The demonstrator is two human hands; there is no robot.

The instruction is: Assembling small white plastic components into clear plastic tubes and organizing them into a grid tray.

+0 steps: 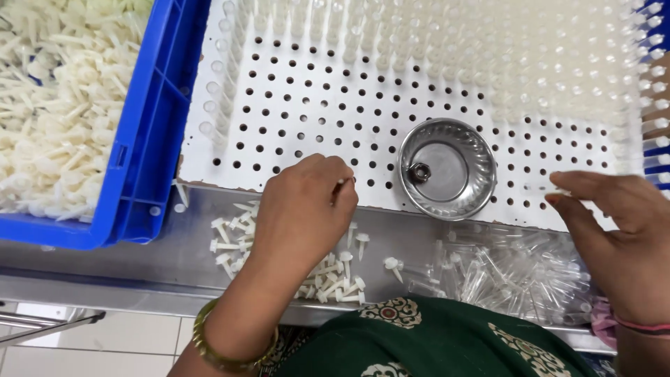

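A: What does the left hand [303,209] hold?
B: It pinches a small white plug [341,183] over the perforated white rack [293,119]

A: And the right hand [614,237]?
B: Its fingers close on a clear tube [551,188] near the steel bowl [447,167]

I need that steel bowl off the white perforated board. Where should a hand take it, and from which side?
Grip the steel bowl by its near rim, coming from above on the table-edge side. It sits upright and open, rim exposed, between the left hand and right hand. The tubes standing in the perforated board crowd the far side.
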